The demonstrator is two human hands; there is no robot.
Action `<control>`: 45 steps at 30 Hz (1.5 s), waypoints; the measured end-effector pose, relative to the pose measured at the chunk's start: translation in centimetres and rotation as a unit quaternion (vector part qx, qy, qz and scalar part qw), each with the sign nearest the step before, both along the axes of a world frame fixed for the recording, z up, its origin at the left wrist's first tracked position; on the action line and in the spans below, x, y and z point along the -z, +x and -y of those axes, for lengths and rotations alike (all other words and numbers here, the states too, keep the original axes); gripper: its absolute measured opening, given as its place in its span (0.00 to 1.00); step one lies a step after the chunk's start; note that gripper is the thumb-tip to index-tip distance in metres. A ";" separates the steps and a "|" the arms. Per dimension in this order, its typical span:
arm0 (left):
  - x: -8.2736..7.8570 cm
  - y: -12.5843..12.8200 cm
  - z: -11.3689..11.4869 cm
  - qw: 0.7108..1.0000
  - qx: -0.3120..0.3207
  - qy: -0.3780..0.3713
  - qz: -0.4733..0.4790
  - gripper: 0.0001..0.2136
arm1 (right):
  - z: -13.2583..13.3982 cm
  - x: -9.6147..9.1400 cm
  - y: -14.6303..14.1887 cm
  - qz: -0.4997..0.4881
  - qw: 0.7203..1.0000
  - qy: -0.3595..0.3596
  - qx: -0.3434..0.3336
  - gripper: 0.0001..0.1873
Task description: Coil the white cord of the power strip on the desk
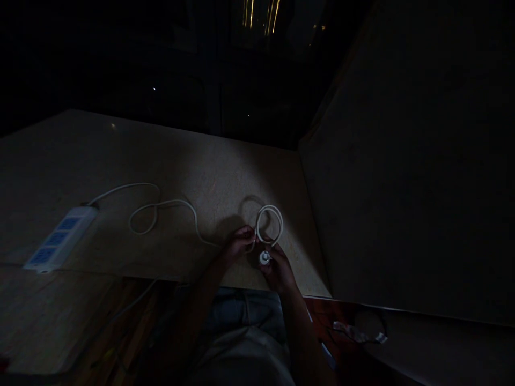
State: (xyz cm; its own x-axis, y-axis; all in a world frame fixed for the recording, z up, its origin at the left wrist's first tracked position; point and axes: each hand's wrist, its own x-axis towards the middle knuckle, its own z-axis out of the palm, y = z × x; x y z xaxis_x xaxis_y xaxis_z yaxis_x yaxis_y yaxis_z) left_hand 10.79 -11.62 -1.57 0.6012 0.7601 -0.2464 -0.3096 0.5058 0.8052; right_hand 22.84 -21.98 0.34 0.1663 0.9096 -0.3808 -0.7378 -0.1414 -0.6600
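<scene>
A white power strip [60,236] with blue sockets lies at the left of a dimly lit tabletop [193,161]. Its white cable [161,206] snakes right across the table to my hands. My left hand [239,241] pinches the cable where it forms a small coil [269,222]. My right hand [277,268] is closed around the white plug [264,258] at the cable's end, just below the coil. Both hands sit near the table's front edge.
A tall board or panel [402,187] stands to the right of the table. A small object with a cord [358,332] lies on the dark floor at lower right. My lap [241,332] is below the table edge. The room is very dark.
</scene>
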 end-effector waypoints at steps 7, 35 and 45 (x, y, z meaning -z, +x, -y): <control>-0.1 0.5 0.4 0.998 -0.020 -0.064 0.016 0.20 | -0.1 0.0 -0.8 0.050 0.999 -0.002 -0.006 0.14; -1.5 0.4 3.5 0.998 -0.024 0.048 -0.029 0.30 | -0.3 0.1 -3.0 0.119 0.989 -0.024 0.079 0.23; -3.3 0.3 1.9 0.984 -0.035 0.117 -0.129 0.26 | 2.1 -3.2 3.9 0.530 0.846 -0.006 0.062 0.16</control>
